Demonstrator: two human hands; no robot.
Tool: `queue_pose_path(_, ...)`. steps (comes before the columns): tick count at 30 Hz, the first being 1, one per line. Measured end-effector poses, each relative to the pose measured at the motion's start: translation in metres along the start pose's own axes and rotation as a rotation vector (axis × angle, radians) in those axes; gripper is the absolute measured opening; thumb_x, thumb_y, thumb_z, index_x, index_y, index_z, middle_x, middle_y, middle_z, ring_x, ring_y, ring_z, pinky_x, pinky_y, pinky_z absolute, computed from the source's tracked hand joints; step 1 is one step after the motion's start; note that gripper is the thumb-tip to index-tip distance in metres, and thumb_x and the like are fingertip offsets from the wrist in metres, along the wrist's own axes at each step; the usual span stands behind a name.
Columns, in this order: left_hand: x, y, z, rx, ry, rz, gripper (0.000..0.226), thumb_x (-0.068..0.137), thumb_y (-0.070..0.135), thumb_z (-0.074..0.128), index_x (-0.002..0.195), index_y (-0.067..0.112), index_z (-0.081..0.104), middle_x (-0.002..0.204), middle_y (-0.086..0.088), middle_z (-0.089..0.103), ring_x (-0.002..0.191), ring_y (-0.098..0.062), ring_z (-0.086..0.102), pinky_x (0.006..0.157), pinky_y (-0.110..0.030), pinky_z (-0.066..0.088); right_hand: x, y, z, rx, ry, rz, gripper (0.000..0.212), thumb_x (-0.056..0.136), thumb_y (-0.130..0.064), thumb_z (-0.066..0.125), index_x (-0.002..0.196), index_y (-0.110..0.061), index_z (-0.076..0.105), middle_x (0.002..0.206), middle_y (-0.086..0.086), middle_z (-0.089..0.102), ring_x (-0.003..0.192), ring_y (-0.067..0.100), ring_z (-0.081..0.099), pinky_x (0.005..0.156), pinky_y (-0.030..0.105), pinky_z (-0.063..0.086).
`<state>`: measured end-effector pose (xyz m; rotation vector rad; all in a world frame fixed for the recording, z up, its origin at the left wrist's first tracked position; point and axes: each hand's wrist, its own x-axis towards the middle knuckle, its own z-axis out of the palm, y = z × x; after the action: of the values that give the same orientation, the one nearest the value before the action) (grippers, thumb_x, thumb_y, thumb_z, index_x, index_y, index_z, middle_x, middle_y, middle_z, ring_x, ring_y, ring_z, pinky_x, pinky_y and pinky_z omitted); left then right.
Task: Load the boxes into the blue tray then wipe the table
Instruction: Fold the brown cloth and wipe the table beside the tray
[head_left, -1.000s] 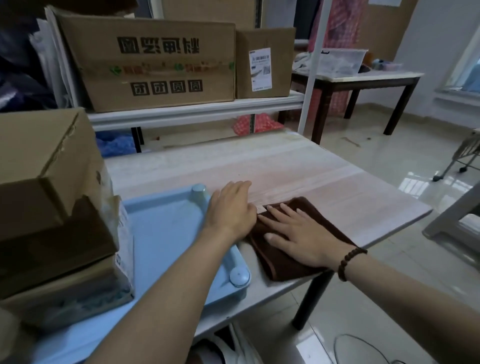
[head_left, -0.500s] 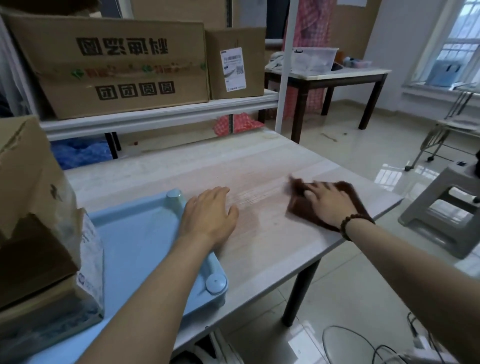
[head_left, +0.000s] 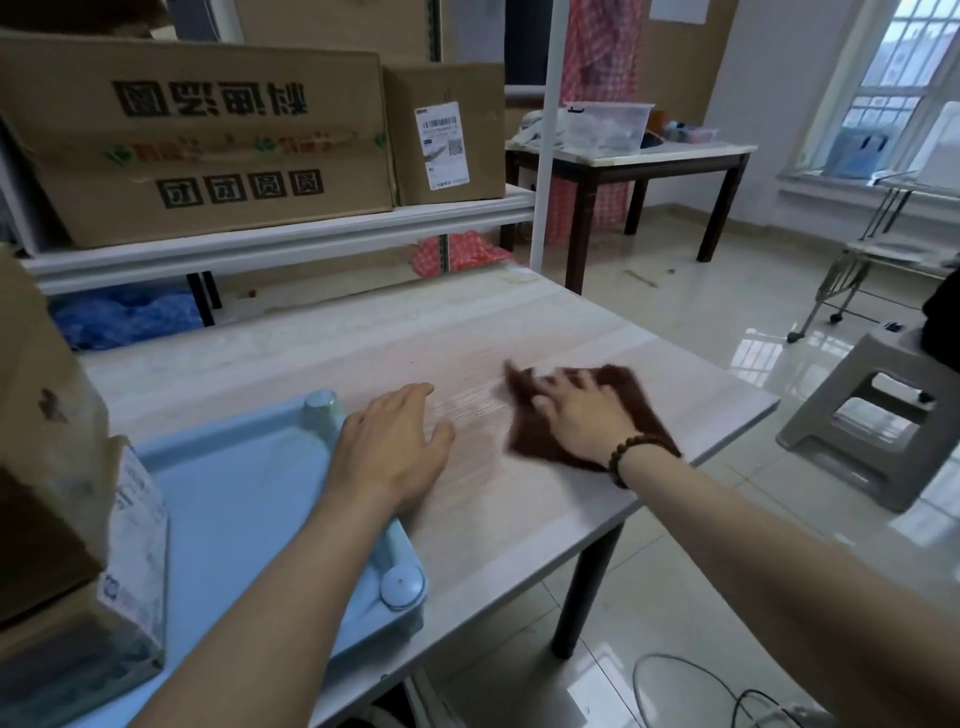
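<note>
The blue tray (head_left: 244, 499) lies at the table's near left, and cardboard boxes (head_left: 57, 467) are stacked in its left part. My left hand (head_left: 389, 447) rests flat over the tray's right rim and the table, fingers apart, holding nothing. To its right, my right hand (head_left: 582, 415) presses flat on a dark brown cloth (head_left: 639, 400) on the pale wooden table (head_left: 519, 499), near the right edge. The cloth and hand are motion-blurred.
A white shelf (head_left: 291, 239) behind the table carries two large cardboard boxes (head_left: 208, 135). A grey plastic stool (head_left: 878, 426) stands on the floor to the right. A dark-legged table (head_left: 649, 166) stands further back, and cables (head_left: 727, 696) lie on the floor.
My right hand slid the cloth from beside the tray out to the right, then a little back left. My left hand stayed on the tray's rim. The view panned right.
</note>
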<state>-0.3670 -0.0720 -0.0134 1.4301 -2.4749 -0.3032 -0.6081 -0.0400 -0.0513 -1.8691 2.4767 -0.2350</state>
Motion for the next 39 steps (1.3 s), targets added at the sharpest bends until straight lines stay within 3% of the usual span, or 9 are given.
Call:
queue_pose_path(5, 0.002, 0.000, 0.000, -0.028, 0.015, -0.005, 0.050, 0.103, 0.038, 0.030, 0.151, 0.023, 0.034, 0.157, 0.003, 0.036, 0.143, -0.018, 0.031, 0.116, -0.038, 0.026, -0.054, -0.068, 0.016, 0.105, -0.127, -0.759, 0.048, 0.105, -0.038, 0.028, 0.152, -0.030, 0.034, 0.165, -0.006, 0.022, 0.153, 0.021, 0.015, 0.117, 0.043, 0.016)
queue_pose_path(11, 0.001, -0.001, 0.000, -0.047, -0.021, -0.011, 0.054, 0.104, 0.045, 0.023, 0.153, 0.024, 0.030, 0.159, 0.004, 0.032, 0.145, -0.016, 0.027, 0.116, -0.040, 0.022, 0.042, 0.004, 0.006, 0.003, 0.062, 0.100, 0.047, 0.104, -0.037, 0.026, 0.149, -0.033, 0.037, 0.151, 0.006, 0.043, 0.139, 0.031, 0.034, 0.109, 0.050, 0.031)
queue_pose_path(15, 0.003, -0.003, 0.003, -0.058, -0.001, -0.007, 0.054, 0.103, 0.048, 0.022, 0.150, 0.025, 0.033, 0.157, 0.003, 0.036, 0.145, -0.017, 0.027, 0.116, -0.041, 0.025, 0.014, -0.082, 0.030, 0.040, -0.065, -0.597, 0.064, 0.091, -0.033, 0.020, 0.147, -0.014, 0.044, 0.149, 0.015, 0.046, 0.134, 0.037, 0.039, 0.099, 0.051, 0.040)
queue_pose_path(18, 0.004, -0.004, 0.004, -0.066, -0.020, -0.022, 0.057, 0.103, 0.050, 0.020, 0.154, 0.026, 0.027, 0.163, 0.006, 0.023, 0.151, -0.014, 0.012, 0.120, -0.041, 0.016, -0.003, -0.079, 0.023, 0.105, -0.055, -0.754, 0.054, 0.093, -0.020, 0.035, 0.144, -0.011, 0.048, 0.151, 0.014, 0.044, 0.140, 0.032, 0.038, 0.111, 0.050, 0.033)
queue_pose_path(24, 0.003, -0.003, 0.003, -0.057, -0.043, -0.017, 0.056, 0.103, 0.050, 0.019, 0.156, 0.031, 0.023, 0.165, 0.008, 0.017, 0.152, -0.013, 0.007, 0.121, -0.040, 0.011, 0.054, 0.027, -0.009, -0.009, 0.033, 0.256, 0.049, 0.103, -0.036, 0.027, 0.151, -0.034, 0.033, 0.152, 0.009, 0.040, 0.140, 0.034, 0.032, 0.111, 0.053, 0.028)
queue_pose_path(29, 0.004, -0.001, 0.002, -0.008, -0.058, 0.009, 0.053, 0.103, 0.050, 0.018, 0.154, 0.035, 0.025, 0.164, 0.008, 0.019, 0.151, -0.014, 0.010, 0.118, -0.040, 0.014, 0.001, -0.061, 0.014, 0.136, -0.112, -0.578, 0.049, 0.106, -0.028, 0.035, 0.155, -0.026, 0.029, 0.160, 0.003, 0.034, 0.147, 0.025, 0.027, 0.114, 0.046, 0.025)
queue_pose_path(31, 0.004, -0.001, 0.001, -0.006, -0.066, 0.005, 0.053, 0.103, 0.051, 0.018, 0.154, 0.034, 0.025, 0.164, 0.008, 0.020, 0.151, -0.014, 0.011, 0.119, -0.040, 0.014, 0.012, -0.040, 0.012, 0.116, -0.047, -0.545, 0.046, 0.107, -0.030, 0.034, 0.152, -0.024, 0.036, 0.160, 0.000, 0.036, 0.147, 0.019, 0.027, 0.116, 0.044, 0.025)
queue_pose_path(35, 0.002, -0.002, 0.002, 0.001, -0.083, -0.012, 0.055, 0.103, 0.050, 0.019, 0.156, 0.033, 0.022, 0.164, 0.008, 0.018, 0.151, -0.014, 0.010, 0.120, -0.040, 0.012, 0.048, 0.014, 0.004, 0.022, 0.041, 0.113, 0.047, 0.106, -0.037, 0.026, 0.150, -0.028, 0.037, 0.157, 0.003, 0.036, 0.145, 0.030, 0.027, 0.114, 0.051, 0.023)
queue_pose_path(39, 0.001, -0.001, 0.002, 0.011, -0.058, 0.010, 0.057, 0.102, 0.052, 0.019, 0.154, 0.031, 0.025, 0.162, 0.007, 0.025, 0.149, -0.015, 0.017, 0.118, -0.040, 0.018, -0.005, -0.061, 0.014, 0.138, -0.071, -0.520, 0.047, 0.105, -0.030, 0.035, 0.152, -0.026, 0.034, 0.158, 0.001, 0.036, 0.145, 0.025, 0.028, 0.113, 0.046, 0.025)
